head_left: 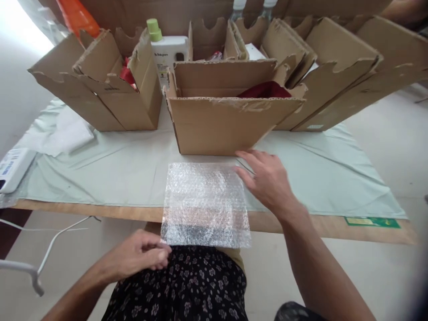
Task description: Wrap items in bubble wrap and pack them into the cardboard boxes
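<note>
One bubble-wrap sheet (pixel 205 205), head view: is lying across the worktop's (pixel 117 211) front edge, overhanging.
Left hand (pixel 142 254): is bending inward at its near left corner, fingers curling; whether gripping, cannot tell.
Right hand (pixel 265 178): is hanging palm-down by its far right corner, fingers released.

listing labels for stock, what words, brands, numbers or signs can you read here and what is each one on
"Babypure", as best it reads: white bottle with green cap; smaller print below unreadable.
Blue and dark print on the white container at far left: too blurred.
Green sticker on the table edge: too blurred.
Pale label low on a right-hand box: too small.
</note>
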A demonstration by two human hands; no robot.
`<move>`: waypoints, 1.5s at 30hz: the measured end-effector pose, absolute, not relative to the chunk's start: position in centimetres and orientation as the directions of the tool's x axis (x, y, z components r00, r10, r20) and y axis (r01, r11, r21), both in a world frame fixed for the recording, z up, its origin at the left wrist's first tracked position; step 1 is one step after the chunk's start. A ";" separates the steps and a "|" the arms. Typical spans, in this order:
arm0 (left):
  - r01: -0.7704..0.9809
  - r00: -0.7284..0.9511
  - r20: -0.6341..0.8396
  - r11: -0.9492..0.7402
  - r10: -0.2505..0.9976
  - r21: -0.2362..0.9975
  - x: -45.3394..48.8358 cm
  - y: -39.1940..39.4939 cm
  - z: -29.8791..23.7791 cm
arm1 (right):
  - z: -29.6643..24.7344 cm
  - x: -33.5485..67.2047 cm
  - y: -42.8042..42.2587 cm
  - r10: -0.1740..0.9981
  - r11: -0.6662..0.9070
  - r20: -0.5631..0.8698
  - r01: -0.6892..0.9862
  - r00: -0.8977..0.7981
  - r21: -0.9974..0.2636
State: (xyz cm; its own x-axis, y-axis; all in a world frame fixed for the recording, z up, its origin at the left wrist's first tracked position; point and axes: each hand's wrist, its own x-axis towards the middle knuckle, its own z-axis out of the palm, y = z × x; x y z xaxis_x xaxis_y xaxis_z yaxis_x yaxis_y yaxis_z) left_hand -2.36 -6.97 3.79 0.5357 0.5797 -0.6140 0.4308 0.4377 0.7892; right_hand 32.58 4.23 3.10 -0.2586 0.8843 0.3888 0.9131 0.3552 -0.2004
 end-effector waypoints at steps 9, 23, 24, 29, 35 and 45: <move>0.689 0.554 0.223 -0.592 0.802 0.418 3.3 -1.9 5.2 | 1.8 26.4 0.0 0.831 0.554 0.230 0.793 -0.507 -0.253; 0.711 0.648 0.066 -0.634 0.759 0.305 0.8 -0.4 2.4 | -0.7 36.6 -5.9 0.920 0.259 0.358 0.933 -0.159 -0.250; 0.700 0.641 0.103 -0.635 0.760 0.328 0.8 -0.4 2.6 | -0.3 36.8 -6.8 0.911 0.305 0.357 0.918 -0.205 -0.253; 0.672 0.664 0.120 -0.659 0.738 0.337 1.9 1.4 2.4 | 1.2 35.4 -9.9 0.874 0.484 0.166 0.842 -0.456 -0.238; 0.668 0.660 -0.023 -0.572 0.751 0.476 0.8 2.8 2.7 | 0.5 33.8 -9.2 0.861 0.509 0.218 0.796 -0.460 -0.329; 0.576 0.522 -0.044 -0.314 0.852 0.755 -0.9 -1.5 4.1 | 1.5 32.0 -6.8 0.971 0.165 0.234 0.568 0.049 -0.806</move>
State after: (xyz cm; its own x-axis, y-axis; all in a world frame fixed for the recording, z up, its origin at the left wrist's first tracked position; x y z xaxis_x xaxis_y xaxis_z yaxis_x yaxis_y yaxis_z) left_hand -0.90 -1.54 4.10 0.5219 0.8519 -0.0436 0.5759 -0.3142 0.7548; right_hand 32.05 -6.85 1.50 0.0492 0.9710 0.2339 0.5682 0.1654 -0.8061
